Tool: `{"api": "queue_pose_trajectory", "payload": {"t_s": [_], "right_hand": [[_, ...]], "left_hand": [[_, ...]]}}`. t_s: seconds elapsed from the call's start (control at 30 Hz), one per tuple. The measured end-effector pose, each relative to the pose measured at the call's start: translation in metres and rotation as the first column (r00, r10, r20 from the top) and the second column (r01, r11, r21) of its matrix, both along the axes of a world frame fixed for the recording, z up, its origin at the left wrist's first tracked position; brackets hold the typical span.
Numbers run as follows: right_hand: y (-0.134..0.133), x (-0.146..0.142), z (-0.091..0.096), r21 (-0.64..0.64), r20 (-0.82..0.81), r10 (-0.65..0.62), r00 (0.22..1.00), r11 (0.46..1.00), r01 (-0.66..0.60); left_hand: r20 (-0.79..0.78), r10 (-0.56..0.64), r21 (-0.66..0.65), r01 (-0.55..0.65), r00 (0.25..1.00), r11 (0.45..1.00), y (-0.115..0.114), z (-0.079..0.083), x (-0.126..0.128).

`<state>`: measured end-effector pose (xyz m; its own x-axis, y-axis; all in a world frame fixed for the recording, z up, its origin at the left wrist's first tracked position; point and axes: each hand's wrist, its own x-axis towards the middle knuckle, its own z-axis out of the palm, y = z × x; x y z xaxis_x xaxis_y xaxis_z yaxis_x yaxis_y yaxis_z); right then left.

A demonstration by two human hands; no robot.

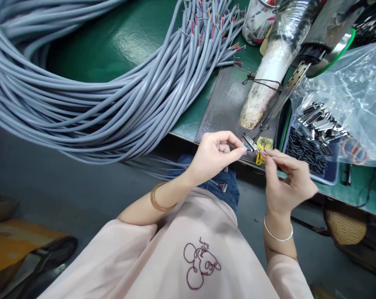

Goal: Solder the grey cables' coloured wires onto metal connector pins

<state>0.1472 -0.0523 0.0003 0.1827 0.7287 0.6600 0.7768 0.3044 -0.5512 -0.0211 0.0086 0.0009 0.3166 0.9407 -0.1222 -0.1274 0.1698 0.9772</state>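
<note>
A multi-pin metal connector (249, 142) lies at the bench's front edge, between my two hands. My left hand (216, 157) is closed in a pinch, its thumb and forefinger tips right beside the connector's pins; what they hold is too small to make out. From the right, my right hand (289, 176) pinches a thin, pale wire close to the connector's other end. Just behind these fingertips is a yellow piece (264, 148) on the dark plate (220, 106). A soldering iron's metal shaft (286, 93) slants down toward the connector.
A thick bundle of grey cables (138, 112) with stripped coloured ends covers the left bench. A white-wrapped tube (265, 83) leans over the plate. At right, a blue tray (331, 176) holds black sleeves (306, 151) and metal connectors (321, 122) beside a plastic bag (362, 91).
</note>
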Motion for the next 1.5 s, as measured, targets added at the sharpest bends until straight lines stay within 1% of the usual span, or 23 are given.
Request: {"api": "queue_pose_trajectory", "payload": {"t_s": [0.1, 0.27, 0.43, 0.67, 0.83, 1.07, 1.37, 1.5], "right_hand": [[0.006, -0.004, -0.001, -0.061, 0.02, 0.096, 0.995, 0.994, -0.095], [0.014, -0.005, 0.001, -0.05, -0.027, 0.12, 0.992, 0.991, -0.121], [0.016, -0.007, 0.005, -0.035, 0.01, 0.116, 0.993, 0.993, -0.116], [0.018, -0.008, 0.007, 0.01, 0.144, 0.078, 0.986, 0.997, -0.081], [0.015, -0.006, 0.004, 0.009, 0.14, 0.108, 0.984, 0.994, -0.11], [0.013, -0.004, 0.001, -0.002, 0.199, 0.089, 0.976, 0.996, -0.09], [0.01, -0.002, -0.001, 0.024, 0.224, 0.09, 0.97, 0.995, -0.098], [0.009, -0.002, -0.003, 0.027, 0.211, 0.071, 0.975, 0.997, -0.078]], "left_hand": [[0.01, 0.013, 0.004, -0.013, 1.0, 1.0, 0.003, 0.002, 0.002], [0.0, 0.057, 0.018, -0.057, 0.998, 0.998, 0.006, 0.006, 0.004], [-0.017, 0.069, 0.034, -0.068, 0.997, 0.997, 0.006, 0.01, 0.004], [-0.037, 0.063, 0.03, -0.062, 0.997, 0.998, 0.008, 0.01, 0.003], [-0.054, 0.033, 0.022, -0.031, 0.998, 0.999, 0.008, 0.007, 0.002], [-0.046, 0.026, 0.019, -0.025, 0.999, 1.0, 0.006, 0.004, 0.004], [-0.044, 0.002, 0.064, 0.001, 0.999, 0.998, 0.003, 0.001, 0.003], [-0.111, -0.012, 0.118, 0.025, 0.994, 0.993, 0.0, 0.001, 0.001]]}}
